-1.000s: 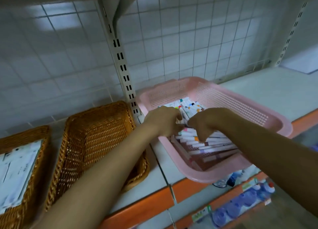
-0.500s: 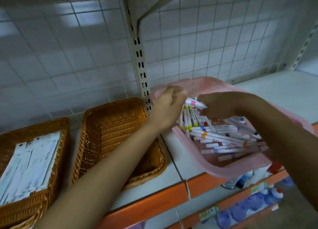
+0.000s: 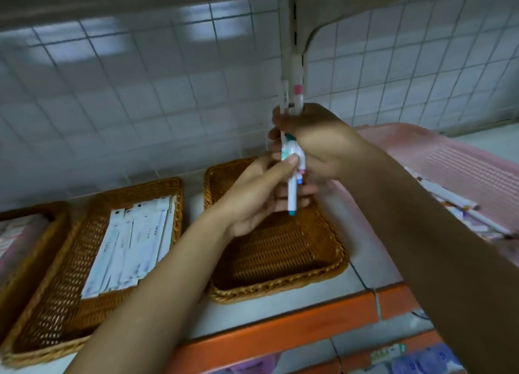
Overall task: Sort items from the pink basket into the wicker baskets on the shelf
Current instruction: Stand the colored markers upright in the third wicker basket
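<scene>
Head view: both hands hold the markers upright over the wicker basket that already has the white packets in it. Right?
Not quite. The head view shows both the left hand and right hand holding the markers upright, but over the empty basket. The basket with the white packets is the next one to its left.

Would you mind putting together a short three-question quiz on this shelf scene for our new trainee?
1. True or false: the wicker basket directly below the hands already holds markers.
2. Which hand grips the upright bundle of markers from above? A) left hand B) right hand
3. Fill in: the middle basket holds flat white ____.

Key: 1 false, it looks empty. 2 B; the left hand steadies the bundle's lower end. 3 packets.
</scene>
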The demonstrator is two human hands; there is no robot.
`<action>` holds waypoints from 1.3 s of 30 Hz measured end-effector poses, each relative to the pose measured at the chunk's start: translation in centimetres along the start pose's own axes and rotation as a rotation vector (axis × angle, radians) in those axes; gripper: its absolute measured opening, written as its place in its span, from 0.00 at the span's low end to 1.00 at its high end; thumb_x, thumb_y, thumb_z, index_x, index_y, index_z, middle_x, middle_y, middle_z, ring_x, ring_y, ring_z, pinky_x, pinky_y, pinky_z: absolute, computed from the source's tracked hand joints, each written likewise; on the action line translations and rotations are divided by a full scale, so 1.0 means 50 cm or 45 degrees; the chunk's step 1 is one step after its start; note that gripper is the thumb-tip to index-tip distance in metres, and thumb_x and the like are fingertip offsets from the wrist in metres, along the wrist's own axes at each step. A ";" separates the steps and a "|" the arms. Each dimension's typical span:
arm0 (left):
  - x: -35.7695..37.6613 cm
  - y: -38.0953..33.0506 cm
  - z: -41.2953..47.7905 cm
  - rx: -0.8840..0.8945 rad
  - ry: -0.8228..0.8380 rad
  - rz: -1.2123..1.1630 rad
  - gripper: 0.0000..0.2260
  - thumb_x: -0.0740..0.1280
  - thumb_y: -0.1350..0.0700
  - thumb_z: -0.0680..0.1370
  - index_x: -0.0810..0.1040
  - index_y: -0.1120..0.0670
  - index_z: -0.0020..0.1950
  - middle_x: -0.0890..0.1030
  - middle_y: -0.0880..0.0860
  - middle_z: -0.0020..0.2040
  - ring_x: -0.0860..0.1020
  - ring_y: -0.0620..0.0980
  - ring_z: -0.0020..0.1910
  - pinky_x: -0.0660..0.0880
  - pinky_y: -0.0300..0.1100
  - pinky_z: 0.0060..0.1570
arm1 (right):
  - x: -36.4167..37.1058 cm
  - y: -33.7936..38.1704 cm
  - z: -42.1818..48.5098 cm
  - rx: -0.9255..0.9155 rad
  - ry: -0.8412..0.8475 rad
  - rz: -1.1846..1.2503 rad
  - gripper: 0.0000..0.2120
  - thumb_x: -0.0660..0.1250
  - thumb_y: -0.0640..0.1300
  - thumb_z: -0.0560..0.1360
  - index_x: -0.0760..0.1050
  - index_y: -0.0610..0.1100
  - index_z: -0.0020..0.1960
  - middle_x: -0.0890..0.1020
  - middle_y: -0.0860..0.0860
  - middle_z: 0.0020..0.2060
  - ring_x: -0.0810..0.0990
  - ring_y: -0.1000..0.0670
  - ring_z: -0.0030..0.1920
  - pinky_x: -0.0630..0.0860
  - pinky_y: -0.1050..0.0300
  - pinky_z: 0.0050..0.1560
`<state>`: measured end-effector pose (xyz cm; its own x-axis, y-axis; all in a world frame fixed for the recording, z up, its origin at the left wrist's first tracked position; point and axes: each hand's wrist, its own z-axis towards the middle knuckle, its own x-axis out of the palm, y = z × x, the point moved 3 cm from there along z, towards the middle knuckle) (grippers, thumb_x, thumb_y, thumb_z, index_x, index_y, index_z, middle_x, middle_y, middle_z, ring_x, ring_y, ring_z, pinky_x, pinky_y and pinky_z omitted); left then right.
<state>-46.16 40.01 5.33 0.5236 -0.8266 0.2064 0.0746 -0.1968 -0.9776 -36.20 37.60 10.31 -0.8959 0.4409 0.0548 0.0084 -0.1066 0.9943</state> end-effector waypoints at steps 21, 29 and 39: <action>-0.189 0.043 -0.071 -0.010 -0.894 0.200 0.09 0.57 0.55 0.83 0.72 0.55 0.46 0.75 0.51 0.33 0.70 0.42 0.24 0.68 0.33 0.21 | 0.139 -0.161 0.058 0.445 0.010 -0.069 0.04 0.63 0.43 0.79 0.70 0.42 0.49 0.77 0.46 0.39 0.77 0.52 0.34 0.74 0.63 0.28; -0.202 0.051 -0.065 -0.019 -0.973 0.031 0.09 0.54 0.56 0.83 0.69 0.57 0.48 0.73 0.53 0.35 0.74 0.42 0.22 0.76 0.34 0.25 | 0.161 -0.240 0.049 0.516 0.303 -1.044 0.03 0.63 0.37 0.76 0.75 0.37 0.46 0.77 0.44 0.29 0.73 0.52 0.23 0.69 0.62 0.23; -0.205 0.055 -0.068 -0.031 -0.865 -0.040 0.08 0.58 0.59 0.82 0.75 0.59 0.54 0.81 0.55 0.39 0.82 0.47 0.35 0.81 0.39 0.39 | 0.161 -0.227 0.055 0.320 0.267 -0.887 0.10 0.57 0.38 0.79 0.77 0.41 0.54 0.81 0.45 0.45 0.82 0.48 0.43 0.79 0.58 0.39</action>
<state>-54.18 46.14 0.67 0.9390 -0.3071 0.1550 0.0835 -0.2335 -0.9688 -42.28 44.79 -0.29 -0.7964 0.1515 -0.5855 -0.5106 0.3504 0.7852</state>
